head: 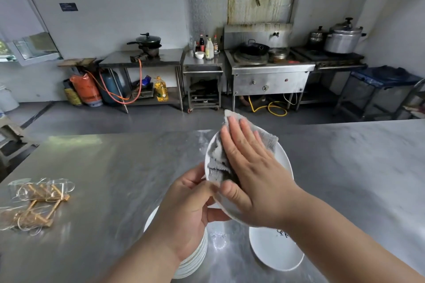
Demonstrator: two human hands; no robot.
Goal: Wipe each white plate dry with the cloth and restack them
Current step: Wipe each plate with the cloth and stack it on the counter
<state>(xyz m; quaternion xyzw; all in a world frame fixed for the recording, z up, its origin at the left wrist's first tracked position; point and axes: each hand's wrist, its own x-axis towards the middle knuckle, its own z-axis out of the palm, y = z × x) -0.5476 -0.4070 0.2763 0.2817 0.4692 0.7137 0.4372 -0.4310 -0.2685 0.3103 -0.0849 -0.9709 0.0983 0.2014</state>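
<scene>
**Plate held up off the tabletop, cloth pressed flat on its face**

The white plate [284, 158] is in the air above the near middle of the tabletop [115, 167], tilted with its face toward the person. A grey cloth [217, 164] lies across that face, one corner sticking up past the far rim.

The left hand [188, 209] has the plate by its near-left rim, thumb on the face side and fingers curled behind, closed firmly on the edge. The right hand [250, 172] is spread wide and flat, palm and fingers pressing the cloth against the plate; it grips nothing, only bears down on the cloth.

The plate looks stiff, smooth and breakable, and likely slick if damp, so the rim pinch seems the sensible hold, with the flat hand's push met by the fingers behind. The cloth is soft and limp and will bunch unless kept spread.

Below, near the front edge, a stack of plates [195, 257] sits under the left forearm, and a single plate [273, 253] with a dark mark lies just to its right, apart from it. Which pile is wiped cannot be told. Toward the left edge lies a clear packet of small wooden pieces [39, 202].
</scene>
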